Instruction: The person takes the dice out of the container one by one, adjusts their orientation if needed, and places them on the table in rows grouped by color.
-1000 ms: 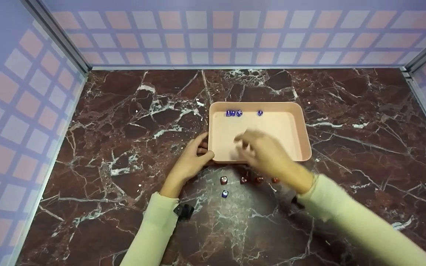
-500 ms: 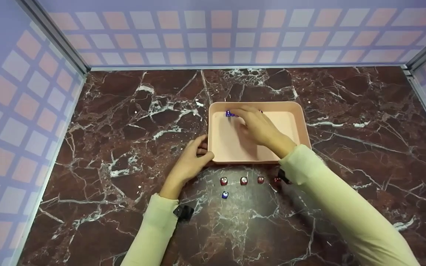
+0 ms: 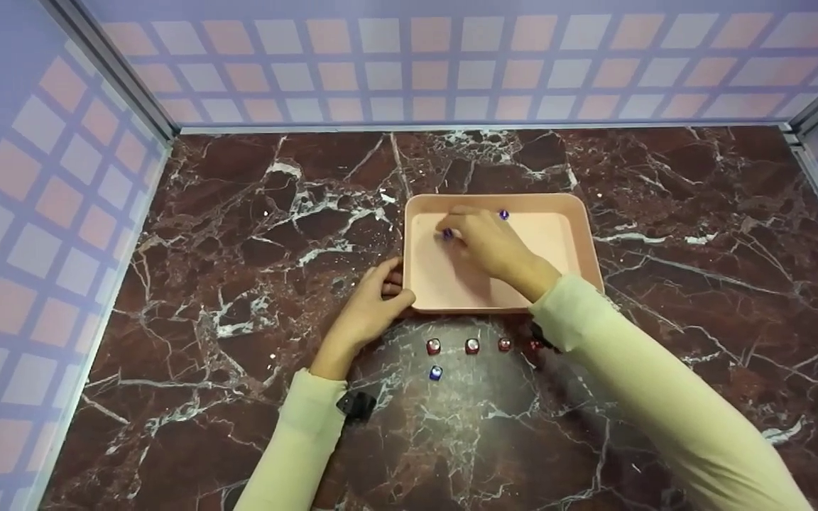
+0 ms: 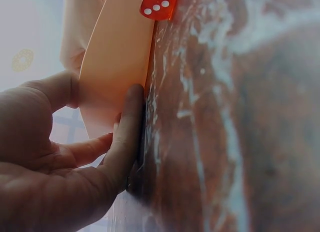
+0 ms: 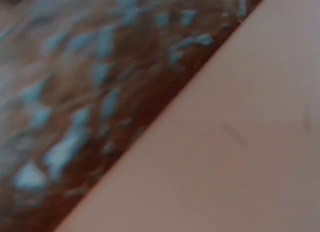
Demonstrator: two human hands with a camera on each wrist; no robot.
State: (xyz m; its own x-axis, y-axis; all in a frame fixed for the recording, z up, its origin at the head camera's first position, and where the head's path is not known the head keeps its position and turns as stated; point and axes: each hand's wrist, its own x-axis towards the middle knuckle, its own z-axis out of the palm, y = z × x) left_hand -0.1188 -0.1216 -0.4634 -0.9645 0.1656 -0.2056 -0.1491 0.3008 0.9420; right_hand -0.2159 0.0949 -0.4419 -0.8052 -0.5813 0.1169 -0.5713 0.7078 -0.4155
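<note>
A matt, smooth pink plastic tray is sitting on a glossy dark red marble-look surface with white veining, beside translucent glossy red dice and a blue die, under soft cloth sleeves.

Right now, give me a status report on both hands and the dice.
Left hand grips the tray corner. Right hand pinches a blue die inside the tray. Another blue die sits at the far wall. Nothing blocking.
</note>
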